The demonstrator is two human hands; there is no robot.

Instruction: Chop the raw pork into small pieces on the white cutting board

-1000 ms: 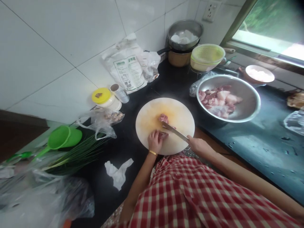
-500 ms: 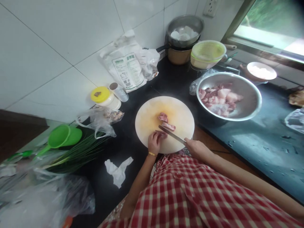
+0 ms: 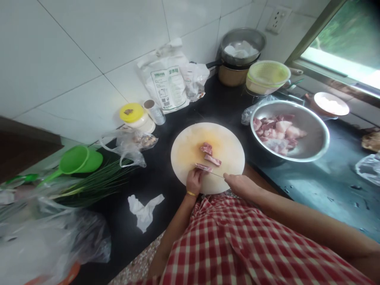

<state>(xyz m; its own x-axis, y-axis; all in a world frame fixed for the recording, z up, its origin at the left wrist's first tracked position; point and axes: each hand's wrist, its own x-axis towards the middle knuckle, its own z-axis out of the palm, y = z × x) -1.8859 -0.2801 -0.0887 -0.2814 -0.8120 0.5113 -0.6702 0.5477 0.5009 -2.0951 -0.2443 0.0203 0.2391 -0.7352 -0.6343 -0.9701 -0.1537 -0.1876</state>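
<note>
A round white cutting board point(image 3: 184, 138) lies before me, stained yellow in the middle. My left hand point(image 3: 194, 183) has its fingers closed at a strip of raw meat point(image 3: 203, 167) on the board's near half. My right hand point(image 3: 241, 185) grips a knife point(image 3: 218, 175) by its handle. The blade shows nearly edge-on and reaches the near side of that strip; its tip is hidden there. Just beyond lie another meat strip point(image 3: 213, 160) and a darker red chunk point(image 3: 206, 149), apart from my fingers.
A steel bowl of raw meat point(image 3: 325, 138) stands to the right. Beyond are stacked pans point(image 3: 233, 75), a yellow-green strainer point(image 3: 268, 73) and a white bag point(image 3: 168, 87). At left are a yellow-lidded jar point(image 3: 132, 113), a green scoop point(image 3: 78, 160), green onions point(image 3: 97, 184) and crumpled tissue point(image 3: 145, 211).
The knife has come nearer to me and turned edge-on, from beyond the front strip to its near side. That strip now shows more fully. The view has shifted slightly.
</note>
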